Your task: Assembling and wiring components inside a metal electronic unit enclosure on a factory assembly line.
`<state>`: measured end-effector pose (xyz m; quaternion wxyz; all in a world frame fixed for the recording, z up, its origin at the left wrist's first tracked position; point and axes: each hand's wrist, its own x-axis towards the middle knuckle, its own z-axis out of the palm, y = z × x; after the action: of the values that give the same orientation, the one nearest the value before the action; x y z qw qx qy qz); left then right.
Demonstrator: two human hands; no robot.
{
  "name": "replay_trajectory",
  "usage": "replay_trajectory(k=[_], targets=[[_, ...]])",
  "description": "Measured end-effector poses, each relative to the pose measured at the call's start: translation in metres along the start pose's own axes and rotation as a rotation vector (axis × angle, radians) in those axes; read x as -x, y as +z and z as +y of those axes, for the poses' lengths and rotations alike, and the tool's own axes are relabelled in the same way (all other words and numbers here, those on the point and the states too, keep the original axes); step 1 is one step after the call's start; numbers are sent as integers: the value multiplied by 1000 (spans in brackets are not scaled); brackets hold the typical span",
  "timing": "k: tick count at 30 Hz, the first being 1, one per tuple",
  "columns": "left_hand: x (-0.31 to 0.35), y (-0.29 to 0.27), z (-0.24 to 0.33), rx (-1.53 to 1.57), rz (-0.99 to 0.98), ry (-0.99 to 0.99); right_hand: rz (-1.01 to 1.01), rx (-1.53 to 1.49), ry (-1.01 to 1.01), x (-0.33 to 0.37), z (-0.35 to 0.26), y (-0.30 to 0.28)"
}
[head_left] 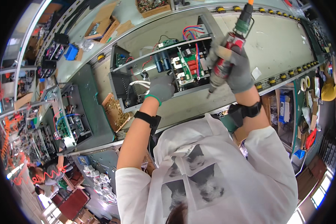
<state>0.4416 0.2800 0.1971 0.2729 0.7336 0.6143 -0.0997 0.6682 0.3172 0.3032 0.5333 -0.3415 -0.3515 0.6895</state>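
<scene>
A grey metal chassis [119,89] lies open in front of me, with a green and red circuit board [190,65], dark blue cylindrical capacitors [161,62] and red and blue wires [196,46] inside. My gloved left hand [161,89] reaches over its near wall, beside the white cables [140,84]. Its fingers are drawn together by the board's left edge; whatever they pinch, if anything, is hidden. Wrapped in my gloved right hand [239,72] is a red and black power screwdriver [224,61]. Its bit points down and toward me, off the chassis's right end.
Roller rails with yellow wheels [272,80] run along the conveyor bench. A box of brass-coloured small parts [115,114] stands near left. Farther back are an opened cardboard box [100,28], a blue bin [71,52] and a parts tray [153,6]. Another chassis [72,115] stands left.
</scene>
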Motion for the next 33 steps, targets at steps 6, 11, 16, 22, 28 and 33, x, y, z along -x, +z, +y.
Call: replay_trajectory(k=[6,11,16,22,28,33], targets=[[-3,3,-4,-8,-7,32,12,-82,-202,-31,40,28],[-4,0,2,6,-47,-19,38,-18,-250,-39,85,16],[-3,8,-5,43,-3,-17,-88,99,-287,-40,94,18],[-2,9,-5,17,21,17,-5,66,-188,-38,91,23],[-9,-11,0,-19,-127,-3,-10,101,-295,-28,74,47],[-16,-12,2,-188,-239,-29,-165,263,-190,-37,91,45]])
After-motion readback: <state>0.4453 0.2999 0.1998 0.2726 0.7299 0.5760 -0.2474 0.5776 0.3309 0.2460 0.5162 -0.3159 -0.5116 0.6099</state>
